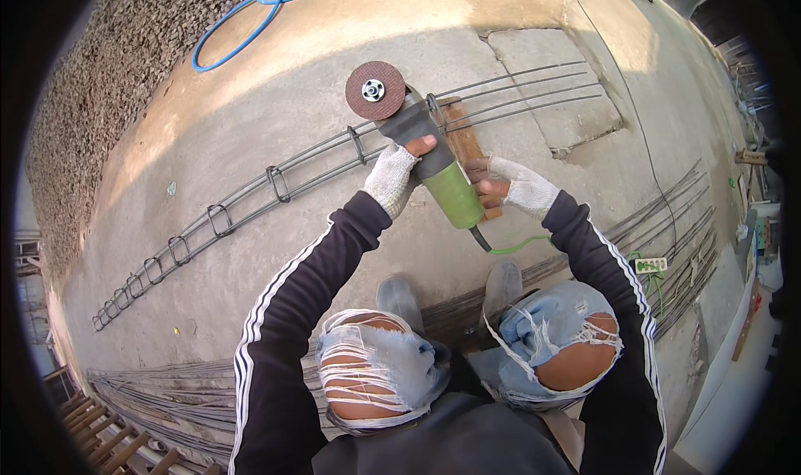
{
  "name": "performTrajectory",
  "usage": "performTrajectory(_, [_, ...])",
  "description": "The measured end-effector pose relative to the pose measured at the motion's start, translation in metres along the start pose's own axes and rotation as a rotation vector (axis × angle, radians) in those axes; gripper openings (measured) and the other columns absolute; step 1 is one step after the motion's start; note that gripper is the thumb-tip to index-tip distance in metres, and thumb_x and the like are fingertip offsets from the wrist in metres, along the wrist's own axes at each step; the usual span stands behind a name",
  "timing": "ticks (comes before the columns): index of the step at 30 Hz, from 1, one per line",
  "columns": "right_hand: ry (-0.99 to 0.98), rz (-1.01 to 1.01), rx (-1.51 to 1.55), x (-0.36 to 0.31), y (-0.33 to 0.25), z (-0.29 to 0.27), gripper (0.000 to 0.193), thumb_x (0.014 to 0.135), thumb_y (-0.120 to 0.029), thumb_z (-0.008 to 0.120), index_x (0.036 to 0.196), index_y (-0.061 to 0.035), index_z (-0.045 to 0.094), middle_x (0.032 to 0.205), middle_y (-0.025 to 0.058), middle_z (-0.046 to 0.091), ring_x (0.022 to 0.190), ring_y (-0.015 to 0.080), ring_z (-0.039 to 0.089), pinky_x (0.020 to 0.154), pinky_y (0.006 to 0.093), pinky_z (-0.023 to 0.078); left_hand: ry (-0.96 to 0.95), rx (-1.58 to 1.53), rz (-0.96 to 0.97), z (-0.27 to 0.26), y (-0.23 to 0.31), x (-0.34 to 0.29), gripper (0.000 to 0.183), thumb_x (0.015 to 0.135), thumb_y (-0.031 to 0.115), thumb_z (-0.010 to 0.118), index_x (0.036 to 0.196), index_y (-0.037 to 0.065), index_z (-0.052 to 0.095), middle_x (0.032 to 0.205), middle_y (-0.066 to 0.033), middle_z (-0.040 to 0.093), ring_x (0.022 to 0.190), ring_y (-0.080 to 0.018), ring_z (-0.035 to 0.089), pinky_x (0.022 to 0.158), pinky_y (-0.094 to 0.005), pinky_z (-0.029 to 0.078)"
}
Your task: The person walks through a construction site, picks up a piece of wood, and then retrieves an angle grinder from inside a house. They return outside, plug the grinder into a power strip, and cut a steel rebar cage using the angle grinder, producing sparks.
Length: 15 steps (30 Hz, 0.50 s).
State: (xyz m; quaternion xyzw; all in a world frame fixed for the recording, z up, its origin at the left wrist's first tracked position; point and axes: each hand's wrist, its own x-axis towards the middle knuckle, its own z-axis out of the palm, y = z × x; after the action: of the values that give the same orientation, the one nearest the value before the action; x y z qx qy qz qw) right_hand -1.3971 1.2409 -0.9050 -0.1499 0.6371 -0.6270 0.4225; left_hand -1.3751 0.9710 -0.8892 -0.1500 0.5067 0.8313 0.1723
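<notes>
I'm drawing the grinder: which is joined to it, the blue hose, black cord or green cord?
The green cord, meeting the black stub on the grinder. The blue hose loops farther off; the black cord crosses the floor on the right.

1 green-and-dark-grey angle grinder is held aslant in midair, its reddish-brown disc at the far, left-hand end facing up around a silver flange, its green cord trailing from the near end.

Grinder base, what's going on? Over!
Left grip around grinder; right grip beside its green end, touch unclear. Disc facing up near steel cage. Green cord close to right sleeve.
</notes>
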Motion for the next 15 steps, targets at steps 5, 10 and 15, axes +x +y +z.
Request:
performTrajectory(5, [-0.113,-0.075,0.436,0.051,0.010,0.039,0.074,0.088,-0.037,0.081,0.142,-0.0007,0.046,0.119,0.0131,0.063,0.109,0.0224,0.064,0.092,0.0370,0.055,-0.074,0.231,0.024,0.012,0.002,-0.002,0.065,0.090,0.043,0.076,0.134,0.001,0.053,0.122,-0.0133,0.061,0.112,-0.0241,0.062,0.097,-0.0366,0.053])
performTrajectory(10, [-0.116,-0.184,0.844,0.043,0.025,0.032,0.076,0.082,-0.035,0.086,0.138,-0.0024,0.048,0.116,0.0151,0.065,0.100,0.0267,0.069,0.086,0.0438,0.061,-0.087,0.446,-0.094,0.048,0.007,0.018,0.068,0.089,0.051,0.073,0.130,-0.001,0.055,0.112,-0.0131,0.063,0.095,-0.0204,0.064,0.076,-0.0317,0.055])
performTrajectory(15, [0.059,-0.059,0.932,0.040,0.041,-0.016,0.060,0.083,-0.035,0.082,0.127,-0.0004,0.058,0.109,0.0146,0.068,0.098,0.0267,0.071,0.080,0.0437,0.063,-0.146,0.670,-0.180,0.072,0.003,0.078,0.072,0.096,0.066,0.059,0.126,0.001,0.060,0.108,-0.0111,0.065,0.091,-0.0158,0.061,0.077,-0.0295,0.051])
